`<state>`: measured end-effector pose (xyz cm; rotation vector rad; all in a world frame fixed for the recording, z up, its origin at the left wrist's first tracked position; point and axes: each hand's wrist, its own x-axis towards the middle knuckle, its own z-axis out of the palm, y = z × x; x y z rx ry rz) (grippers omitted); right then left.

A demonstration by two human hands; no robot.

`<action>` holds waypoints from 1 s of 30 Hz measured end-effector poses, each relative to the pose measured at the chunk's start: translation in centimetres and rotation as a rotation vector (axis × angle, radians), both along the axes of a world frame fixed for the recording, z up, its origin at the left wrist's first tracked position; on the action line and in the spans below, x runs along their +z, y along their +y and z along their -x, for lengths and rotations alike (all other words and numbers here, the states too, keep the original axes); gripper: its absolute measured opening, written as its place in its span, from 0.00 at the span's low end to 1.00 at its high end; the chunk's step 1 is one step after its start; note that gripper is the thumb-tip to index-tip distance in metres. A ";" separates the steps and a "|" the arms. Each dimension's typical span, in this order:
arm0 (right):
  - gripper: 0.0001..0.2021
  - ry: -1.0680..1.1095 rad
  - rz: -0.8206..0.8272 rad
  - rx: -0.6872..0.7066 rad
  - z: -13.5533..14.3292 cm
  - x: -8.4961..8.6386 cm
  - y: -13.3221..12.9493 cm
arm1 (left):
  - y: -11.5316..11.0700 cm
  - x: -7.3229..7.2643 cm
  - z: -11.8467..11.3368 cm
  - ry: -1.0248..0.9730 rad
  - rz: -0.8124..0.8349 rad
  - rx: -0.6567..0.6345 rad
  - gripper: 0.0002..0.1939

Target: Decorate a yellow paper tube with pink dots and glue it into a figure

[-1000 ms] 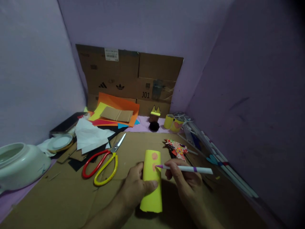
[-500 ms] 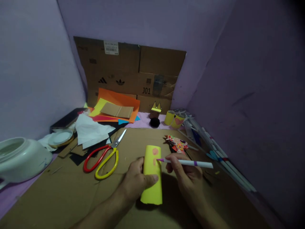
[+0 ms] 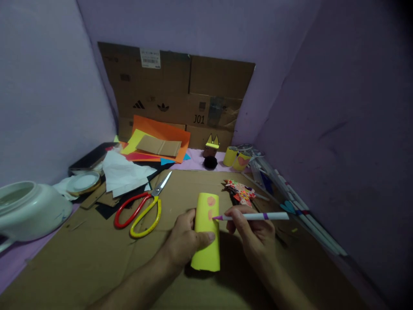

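My left hand (image 3: pixel 185 239) is closed around a yellow paper tube (image 3: pixel 205 254), its thumb lying across the front. Pinched in my right hand (image 3: pixel 253 232) is a white marker (image 3: pixel 271 216) with a purple tip, held nearly level. The tip is at the tube's right side, beside the lower of two pinkish-orange marks; the upper mark is a round blob. To the left lie scissors (image 3: pixel 145 206) with one red and one yellow handle, blades a little apart. A patterned paper piece (image 3: pixel 241 193) lies beyond my right hand, its lower end close to the fingers.
White paper scraps (image 3: pixel 124 174) and coloured sheets (image 3: pixel 180 140) lie at the back left. A white ceramic pot (image 3: pixel 38 211) stands at far left. Yellow rolls, one with a heart (image 3: pixel 241 161), and a small eared figure (image 3: pixel 211 146) stand behind. More markers (image 3: pixel 316 228) line the right wall.
The view has shifted slightly. The marker tip has moved a little down along the lower mark, which looks more filled in. Both hands keep their grip.
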<state>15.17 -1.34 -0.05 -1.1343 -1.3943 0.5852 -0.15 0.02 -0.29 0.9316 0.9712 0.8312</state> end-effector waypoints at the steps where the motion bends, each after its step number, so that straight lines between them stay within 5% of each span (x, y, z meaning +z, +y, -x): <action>1: 0.14 0.010 -0.006 -0.005 0.0 0.0 0.0 | 0.0 0.0 0.0 -0.003 -0.003 -0.004 0.21; 30: 0.13 -0.016 0.002 -0.009 -0.1 -0.3 0.0 | 0.0 0.0 0.0 0.004 0.013 0.008 0.23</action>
